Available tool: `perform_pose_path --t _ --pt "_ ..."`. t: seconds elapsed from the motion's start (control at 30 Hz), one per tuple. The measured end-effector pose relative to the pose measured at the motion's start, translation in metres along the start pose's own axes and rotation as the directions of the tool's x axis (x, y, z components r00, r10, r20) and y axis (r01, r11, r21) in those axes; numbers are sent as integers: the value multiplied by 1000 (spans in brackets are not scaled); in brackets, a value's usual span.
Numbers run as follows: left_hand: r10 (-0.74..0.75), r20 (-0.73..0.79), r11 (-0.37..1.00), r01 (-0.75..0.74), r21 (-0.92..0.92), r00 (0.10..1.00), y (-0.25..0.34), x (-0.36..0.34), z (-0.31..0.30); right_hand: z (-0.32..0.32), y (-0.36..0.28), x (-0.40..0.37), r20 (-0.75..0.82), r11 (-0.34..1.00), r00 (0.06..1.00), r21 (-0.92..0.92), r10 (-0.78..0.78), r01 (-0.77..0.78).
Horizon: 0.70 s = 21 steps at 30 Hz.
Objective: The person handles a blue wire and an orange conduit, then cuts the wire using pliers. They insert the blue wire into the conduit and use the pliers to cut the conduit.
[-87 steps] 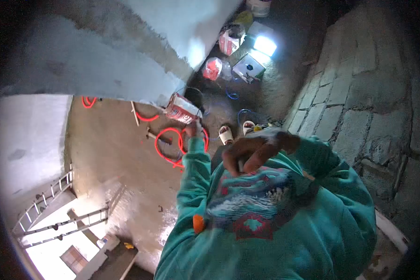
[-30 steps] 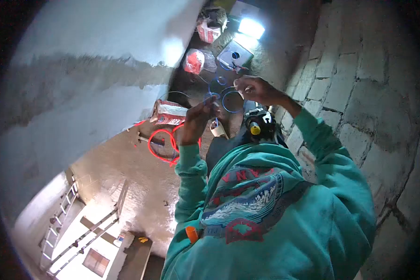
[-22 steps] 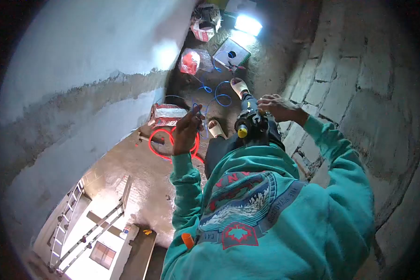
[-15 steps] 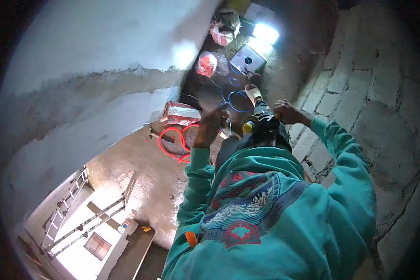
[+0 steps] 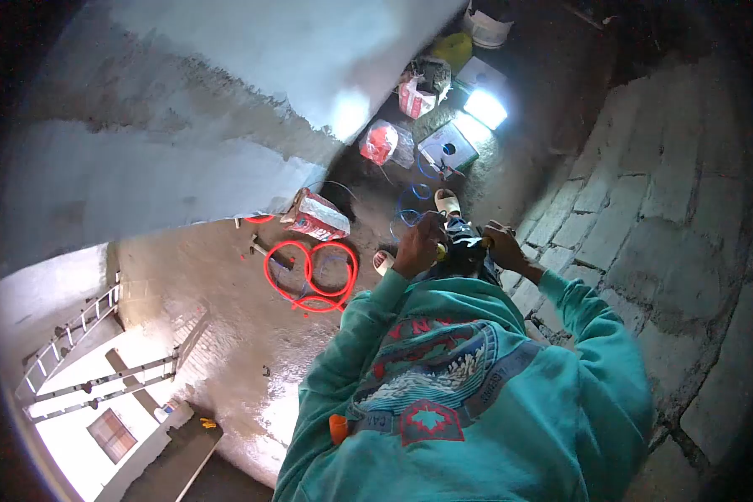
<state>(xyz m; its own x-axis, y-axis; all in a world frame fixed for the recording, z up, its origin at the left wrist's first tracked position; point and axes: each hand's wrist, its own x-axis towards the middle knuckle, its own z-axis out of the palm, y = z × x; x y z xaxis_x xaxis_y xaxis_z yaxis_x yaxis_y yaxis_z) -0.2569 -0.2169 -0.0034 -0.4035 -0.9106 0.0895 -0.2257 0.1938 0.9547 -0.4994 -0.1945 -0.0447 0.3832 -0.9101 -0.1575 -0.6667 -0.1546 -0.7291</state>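
My left hand is closed in front of my lap, its fingertips beside a small round yellow thing. To its right my right hand is curled into a fist over my knee, with a small pale piece at its fingers; what it grips I cannot tell. Between the hands lie my dark trouser legs. Loops of blue wire spread over the floor just beyond my left hand. A red coiled hose and a hammer lie to the left.
Beyond my feet stand a white box with a round hole, a bright work lamp and a red-and-white plastic bag. A red-and-white sack leans near the left wall. A block wall rises on the right; a ladder stands lower left.
My left hand has moved right toward my lap, close to the yellow thing. My right hand has lowered slightly. The view has shifted, showing more of the floor and the red hose.
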Motion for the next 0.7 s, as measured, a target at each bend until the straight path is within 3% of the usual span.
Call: perform_pose_path --t 0.03,0.07,0.1,0.17,0.2,0.23,0.27,0.3,0.37,0.43,0.47,0.5,0.53,0.57,0.6,0.67,0.7 --pt "-131 -6 990 131 -45 991 3 0 1 1 -4 -1 -51 1000 999 22 4 -3" --pt "-129 -13 991 129 -43 992 -7 -3 6 2 -7 -2 -76 996 994 44 -73 76" --pt "-29 -43 989 35 145 999 -17 -6 10 4 -15 -2 -77 996 994 44 -78 81" --pt "76 -52 941 -55 333 996 -30 -9 14 9 -33 1 -118 942 957 178 -266 284" --pt "17 -80 984 -2 178 997 -16 -7 8 -6 -61 5 -91 893 967 372 -237 253" --pt "-44 -97 999 47 20 994 -8 -5 1 -21 -79 7 -98 890 966 374 -240 259" --pt "-38 -97 999 41 30 995 -18 -5 -2 -33 -92 11 -42 908 981 371 -192 193" --pt "-101 -86 954 72 -291 991 -29 -4 -6 -39 -98 14 17 923 990 364 -141 125" --pt "-163 -57 809 100 -579 985 -44 -6 -21 -70 -104 9 151 906 982 422 -110 37" --pt "-459 247 598 503 -624 853 -18 -2 -60 -111 -122 19 155 900 987 434 -31 -40" --pt "-529 217 443 485 -754 821 1 0 -67 -124 -117 25 161 909 987 410 3 -69" --pt "-527 204 449 474 -757 825 2 1 -74 -133 -110 33 164 916 986 389 39 -101" --pt "-415 241 417 419 -807 877 4 2 -82 -135 -99 42 183 891 981 432 69 -143" --pt "-293 264 377 365 -851 919 5 4 -88 -128 -81 51 226 776 967 587 117 -231" --pt "-278 275 362 365 -858 920 5 7 -92 -122 -69 58 226 788 969 577 98 -214" --pt "-265 255 328 335 -883 930 3 6 -96 -103 -42 68 264 670 928 643 262 -372" --pt "-255 255 291 326 -900 933 1 6 -100 -97 -24 73 260 792 881 391 395 -470"
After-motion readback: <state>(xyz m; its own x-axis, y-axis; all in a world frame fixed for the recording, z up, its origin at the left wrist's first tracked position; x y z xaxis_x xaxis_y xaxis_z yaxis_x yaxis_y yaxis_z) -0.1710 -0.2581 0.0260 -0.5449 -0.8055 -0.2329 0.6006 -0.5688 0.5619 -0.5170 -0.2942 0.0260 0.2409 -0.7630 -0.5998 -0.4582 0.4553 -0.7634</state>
